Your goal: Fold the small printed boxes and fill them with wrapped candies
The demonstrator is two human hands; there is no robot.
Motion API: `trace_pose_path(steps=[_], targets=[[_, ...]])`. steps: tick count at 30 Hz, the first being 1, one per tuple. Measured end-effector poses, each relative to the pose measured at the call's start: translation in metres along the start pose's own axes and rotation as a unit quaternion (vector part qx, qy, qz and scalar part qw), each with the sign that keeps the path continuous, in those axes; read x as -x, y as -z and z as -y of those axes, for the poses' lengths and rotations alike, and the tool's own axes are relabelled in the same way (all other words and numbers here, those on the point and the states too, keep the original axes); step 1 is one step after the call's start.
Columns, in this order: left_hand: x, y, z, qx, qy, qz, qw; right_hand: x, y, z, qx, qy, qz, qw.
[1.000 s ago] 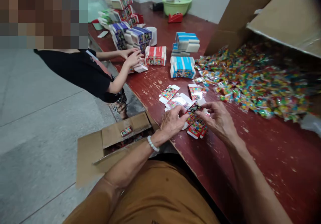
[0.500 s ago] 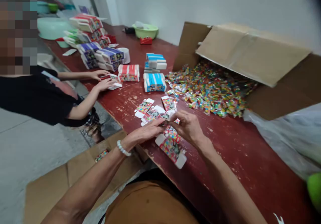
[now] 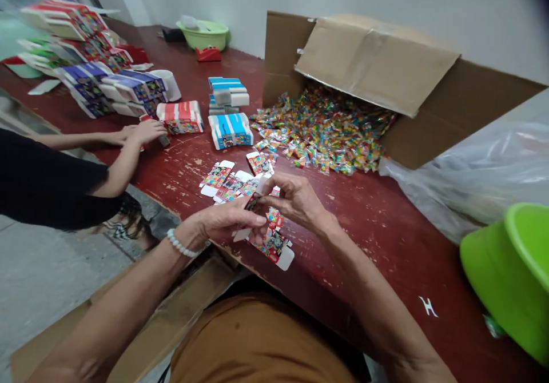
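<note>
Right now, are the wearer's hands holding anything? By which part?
A small printed carton: left hand at its lower part, right hand at its upper end; exact fingertip contact is hidden.

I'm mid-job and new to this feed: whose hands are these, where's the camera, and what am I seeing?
There is no machine: these are a person's bare hands, seen from a camera worn on their head, looking forward and down. The left hand holds a small printed carton; the right hand has its fingers at the carton's upper end. On the red table lie more printed cartons, blue-and-white bundles and colourful wrapped packets spilling from a cardboard box. Another person's hands are at far left.
</note>
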State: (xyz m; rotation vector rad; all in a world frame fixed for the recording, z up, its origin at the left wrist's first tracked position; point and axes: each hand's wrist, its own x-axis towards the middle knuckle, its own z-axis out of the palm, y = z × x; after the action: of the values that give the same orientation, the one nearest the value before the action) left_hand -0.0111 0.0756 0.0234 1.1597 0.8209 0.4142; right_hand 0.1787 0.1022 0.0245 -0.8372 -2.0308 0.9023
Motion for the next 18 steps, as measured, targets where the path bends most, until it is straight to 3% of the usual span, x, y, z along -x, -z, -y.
trace_pose_path(steps=[3, 11, 13, 16, 18], targets=[[0.004, -0.003, 0.003, 0.051, 0.029, 0.032, 0.998, 0.011, -0.003, -0.002, -0.077, -0.027, 0.048, 0.996], [-0.008, -0.016, 0.016, 0.062, 0.005, 0.027, 0.998, 0.025, 0.002, -0.001, -0.121, -0.077, 0.135, 0.980], [-0.012, -0.022, 0.015, 0.048, -0.006, -0.030, 0.998, 0.027, 0.000, 0.002, -0.107, -0.096, 0.088, 0.986], [-0.019, -0.030, 0.014, 0.056, -0.040, -0.144, 0.987, 0.029, -0.010, 0.004, -0.073, -0.132, -0.047, 0.987], [-0.023, -0.033, 0.015, 0.086, -0.059, -0.164, 0.981, 0.029, -0.015, 0.003, -0.087, -0.162, -0.128, 0.974]])
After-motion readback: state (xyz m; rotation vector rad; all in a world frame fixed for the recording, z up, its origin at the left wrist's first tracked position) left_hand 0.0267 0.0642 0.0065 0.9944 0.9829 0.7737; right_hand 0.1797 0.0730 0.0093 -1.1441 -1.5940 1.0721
